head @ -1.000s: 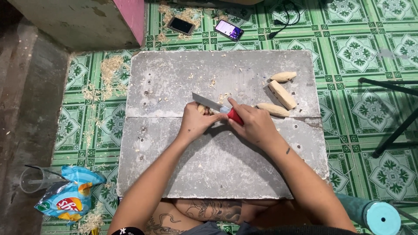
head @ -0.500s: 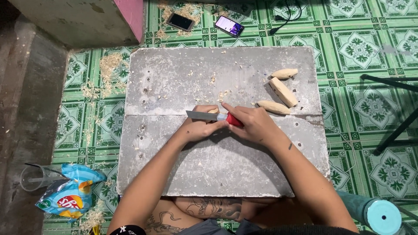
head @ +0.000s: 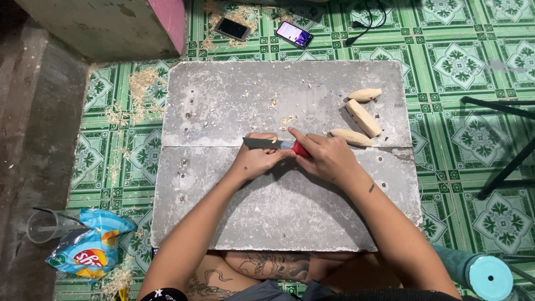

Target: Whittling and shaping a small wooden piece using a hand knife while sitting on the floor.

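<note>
Pale wood, a small piece (head: pixel 271 139), shows only at its tip above the left hand (head: pixel 257 160), which is clenched around it at mid-tabletop (head: pixel 234 100). The knife (head: pixel 277 145), grey blade and red handle, lies across that piece, blade pointing left. The right hand (head: pixel 329 159) grips the handle. Three carved pieces (head: pixel 362 117) lie right of the hands.

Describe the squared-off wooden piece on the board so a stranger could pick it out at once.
Start at the grey board lying on the green tiled floor and go to its far right corner, where three pale wooden pieces lie. The wooden block is the middle one, lying slantwise. Its neighbours are rounded and tapered; it alone has flat faces and straight edges.
</note>
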